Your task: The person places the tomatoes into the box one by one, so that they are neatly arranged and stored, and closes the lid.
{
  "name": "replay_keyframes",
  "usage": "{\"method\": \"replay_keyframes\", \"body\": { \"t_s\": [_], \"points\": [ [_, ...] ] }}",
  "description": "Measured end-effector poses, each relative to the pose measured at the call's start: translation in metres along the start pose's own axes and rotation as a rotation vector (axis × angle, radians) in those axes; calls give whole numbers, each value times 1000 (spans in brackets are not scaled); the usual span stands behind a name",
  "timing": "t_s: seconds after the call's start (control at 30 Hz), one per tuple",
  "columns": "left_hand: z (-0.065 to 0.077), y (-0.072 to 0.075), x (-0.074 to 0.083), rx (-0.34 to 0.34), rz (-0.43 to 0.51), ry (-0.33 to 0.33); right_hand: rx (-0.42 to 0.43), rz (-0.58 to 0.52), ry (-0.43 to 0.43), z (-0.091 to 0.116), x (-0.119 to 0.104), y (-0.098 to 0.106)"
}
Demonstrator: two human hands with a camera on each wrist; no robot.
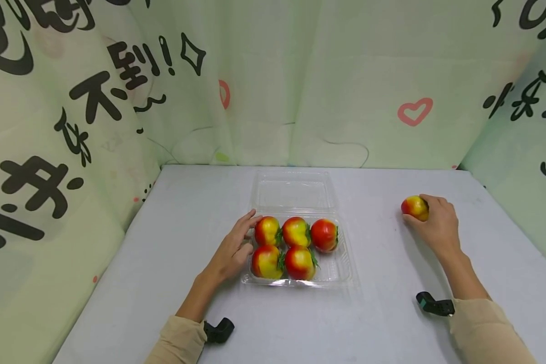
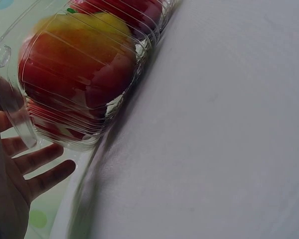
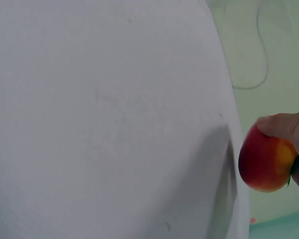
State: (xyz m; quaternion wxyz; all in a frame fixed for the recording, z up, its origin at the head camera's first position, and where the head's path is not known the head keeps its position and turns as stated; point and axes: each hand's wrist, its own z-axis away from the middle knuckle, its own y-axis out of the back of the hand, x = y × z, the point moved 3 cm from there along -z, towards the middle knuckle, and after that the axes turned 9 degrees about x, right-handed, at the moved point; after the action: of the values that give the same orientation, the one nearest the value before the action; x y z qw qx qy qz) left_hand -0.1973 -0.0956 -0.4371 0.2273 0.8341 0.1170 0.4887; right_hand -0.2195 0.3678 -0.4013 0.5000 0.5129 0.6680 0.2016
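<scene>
A clear plastic clamshell box (image 1: pixel 341 263) lies on the table with its lid folded back. Inside are red-and-yellow fruits (image 1: pixel 267 262) with green leafy ends, three in the back row and two in front. My left hand (image 1: pixel 231 253) is at the box's left side, fingers extended along the rim; the left wrist view shows the spread fingers (image 2: pixel 45 159) beside the clear wall. Far to the right, my right hand (image 1: pixel 437 225) grips another red-and-yellow fruit (image 3: pixel 265 162) between thumb and fingers. A shadow from that hand falls across the table.
The open lid (image 1: pixel 293 189) extends toward the back of the white table (image 1: pixel 373 323). A pale green curtain (image 1: pixel 273 101) with black lettering and hearts surrounds the back and sides. Black wrist cameras (image 1: pixel 219 331) stick out from both sleeves.
</scene>
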Motion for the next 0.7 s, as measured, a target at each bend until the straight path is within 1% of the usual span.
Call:
{"method": "replay_keyframes", "body": {
  "t_s": [0.17,0.37,0.6,0.7],
  "points": [
    [0,0,-1,0,0,0,28,-21,9,6,-11,1],
    [0,0,0,0,4,-1,84,-62,32,13,-29,5],
    [0,0,0,-1,3,-1,153,-109,108,24,-50,8],
    [0,0,0,-3,1,5,168,-132,134,29,-59,9]
  ]
}}
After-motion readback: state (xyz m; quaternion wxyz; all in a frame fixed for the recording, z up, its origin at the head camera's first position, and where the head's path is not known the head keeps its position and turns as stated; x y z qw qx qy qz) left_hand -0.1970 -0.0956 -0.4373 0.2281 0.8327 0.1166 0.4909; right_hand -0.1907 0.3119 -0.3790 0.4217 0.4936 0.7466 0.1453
